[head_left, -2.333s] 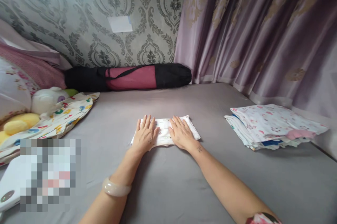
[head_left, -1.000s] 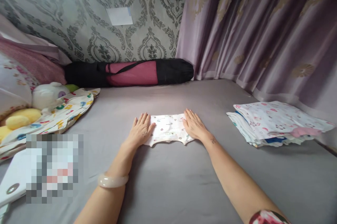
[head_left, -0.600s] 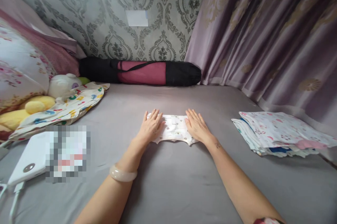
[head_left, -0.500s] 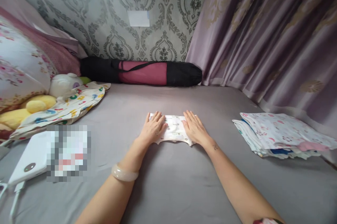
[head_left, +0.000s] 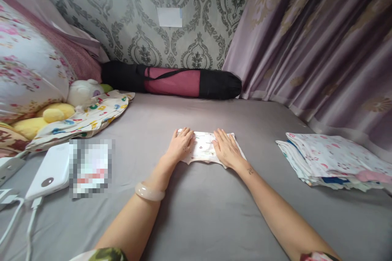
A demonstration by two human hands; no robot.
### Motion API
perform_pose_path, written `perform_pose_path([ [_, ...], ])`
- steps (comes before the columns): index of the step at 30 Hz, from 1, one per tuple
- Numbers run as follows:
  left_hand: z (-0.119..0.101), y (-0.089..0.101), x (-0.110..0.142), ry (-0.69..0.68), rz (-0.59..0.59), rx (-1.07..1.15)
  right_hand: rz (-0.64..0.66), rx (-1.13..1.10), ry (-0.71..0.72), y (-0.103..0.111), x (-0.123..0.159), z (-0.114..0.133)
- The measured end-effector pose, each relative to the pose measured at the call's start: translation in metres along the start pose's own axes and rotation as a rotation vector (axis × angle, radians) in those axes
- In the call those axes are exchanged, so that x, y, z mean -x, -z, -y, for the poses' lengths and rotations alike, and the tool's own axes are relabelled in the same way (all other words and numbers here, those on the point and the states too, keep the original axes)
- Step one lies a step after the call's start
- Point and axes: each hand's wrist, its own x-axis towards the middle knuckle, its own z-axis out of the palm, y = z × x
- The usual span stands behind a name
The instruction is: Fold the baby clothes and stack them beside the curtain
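A small white folded garment with tiny prints (head_left: 204,150) lies on the grey bedsheet (head_left: 202,212) in the middle of the view. My left hand (head_left: 181,146) rests on its left end, fingers slightly curled over the edge. My right hand (head_left: 227,150) lies flat on its right part, fingers stretched out and together. A pale bangle (head_left: 149,192) sits on my left wrist.
A stack of folded printed cloths (head_left: 332,159) lies at the right near the purple curtain (head_left: 321,40). A black and pink rolled bag (head_left: 174,81) lies against the wall. Pillows and plush toys (head_left: 55,114) are at the left, with a white power bank (head_left: 49,171) and cables.
My hands have drawn closer together on the garment since a second ago. The view has swung to the left, so everything sits further right.
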Motion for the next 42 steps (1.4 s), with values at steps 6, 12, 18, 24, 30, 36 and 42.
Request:
perform_pose_path([
  [6,0.014,-0.007,-0.008,0.104,-0.179,0.231,0.010,-0.086,0.095,-0.004,-0.007,0.018],
  [12,0.023,-0.004,-0.012,0.313,-0.335,0.468,0.015,-0.101,0.089,-0.014,-0.007,0.017],
  [18,0.023,0.002,-0.014,0.412,-0.422,0.606,0.072,-0.111,0.065,-0.003,-0.011,0.026],
  [24,0.025,0.002,-0.012,0.399,-0.445,0.648,0.011,-0.105,0.098,-0.008,-0.020,0.056],
  [30,0.027,0.002,-0.012,0.417,-0.469,0.659,-0.022,-0.100,0.083,-0.020,-0.020,0.061],
  [36,0.031,-0.001,-0.012,0.407,-0.499,0.700,0.022,-0.078,0.088,-0.011,-0.022,0.066],
  [42,0.034,-0.002,-0.013,0.412,-0.584,0.775,-0.007,-0.121,0.086,-0.012,-0.027,0.088],
])
